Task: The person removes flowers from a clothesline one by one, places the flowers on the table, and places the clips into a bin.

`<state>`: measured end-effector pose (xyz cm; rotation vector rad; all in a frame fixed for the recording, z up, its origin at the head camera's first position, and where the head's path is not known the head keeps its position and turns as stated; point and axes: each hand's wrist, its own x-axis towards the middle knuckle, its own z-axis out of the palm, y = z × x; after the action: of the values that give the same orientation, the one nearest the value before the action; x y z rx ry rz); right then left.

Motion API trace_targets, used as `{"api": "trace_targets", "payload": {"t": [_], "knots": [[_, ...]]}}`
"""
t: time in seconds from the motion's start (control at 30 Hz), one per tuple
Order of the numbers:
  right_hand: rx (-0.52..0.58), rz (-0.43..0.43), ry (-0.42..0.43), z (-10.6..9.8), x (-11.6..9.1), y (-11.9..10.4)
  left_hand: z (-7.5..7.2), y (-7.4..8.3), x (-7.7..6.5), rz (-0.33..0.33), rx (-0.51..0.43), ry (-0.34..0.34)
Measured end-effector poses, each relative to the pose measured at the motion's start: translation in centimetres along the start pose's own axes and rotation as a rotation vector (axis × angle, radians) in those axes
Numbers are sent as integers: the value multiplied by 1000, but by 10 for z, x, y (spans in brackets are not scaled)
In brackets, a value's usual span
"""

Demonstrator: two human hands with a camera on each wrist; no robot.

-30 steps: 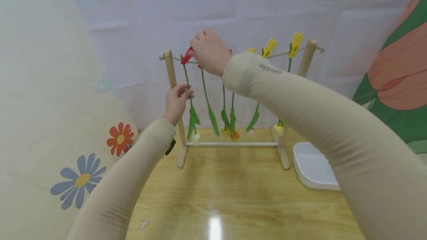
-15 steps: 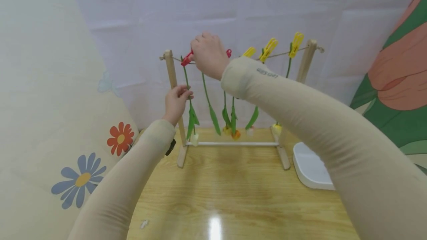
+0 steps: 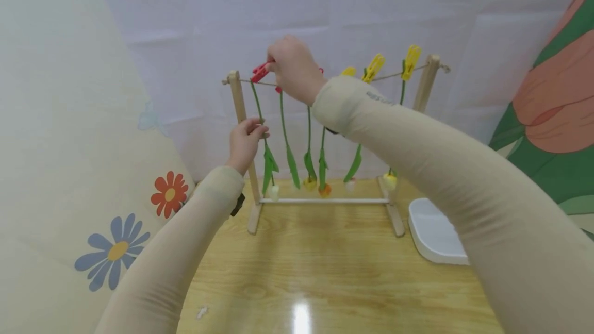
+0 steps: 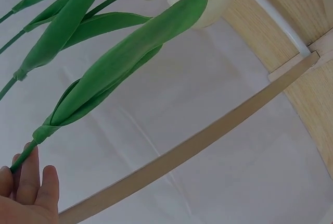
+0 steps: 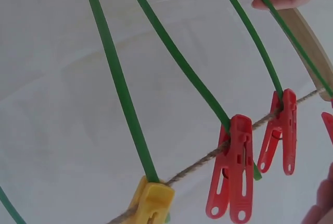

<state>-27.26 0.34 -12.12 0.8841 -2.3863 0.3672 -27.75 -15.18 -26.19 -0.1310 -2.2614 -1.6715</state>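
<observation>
My left hand (image 3: 244, 144) pinches the green stem (image 4: 23, 156) of an upside-down artificial tulip at the left end of a wooden rack. Its white flower head (image 3: 275, 192) hangs lowest, below the long green leaves (image 4: 114, 62). Up at the twine (image 3: 394, 74), my right hand (image 3: 295, 68) grips a red clothespin (image 3: 260, 72) by its handles; the other end is at the stem's top, by the twine. In the right wrist view only some right fingertips (image 5: 321, 203) show, at the edge. Two more red clothespins (image 5: 231, 172) hold neighbouring stems on the twine.
Yellow clothespins (image 3: 411, 63) hold more tulips along the twine to the right. The rack's left post (image 3: 238, 98) stands right by my left hand. A white tray (image 3: 433, 231) sits on the wooden table (image 3: 297, 267) at right, partly behind my right sleeve.
My right hand has risen a little with the red clothespin, which now sits higher on the stem's tip. The hanging tulips sway slightly. My left hand stays in place on the stem.
</observation>
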Motion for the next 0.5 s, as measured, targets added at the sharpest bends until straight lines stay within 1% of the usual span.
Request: {"api": "trace_targets", "payload": {"t": [0.13,0.23,0.4,0.5], "knots": [[57,-20,55,-6,-5,4,0,0,-2,-8,-1,-11],[68,-14,68,-10,-10,9,1,-2,-4,-10,-7,-16],[42,25,58,-19,-17,17,0,-6,-9,-9,7,-31],[29,18,69,-22,-23,20,-1,-10,-12,-2,11,-29]]}}
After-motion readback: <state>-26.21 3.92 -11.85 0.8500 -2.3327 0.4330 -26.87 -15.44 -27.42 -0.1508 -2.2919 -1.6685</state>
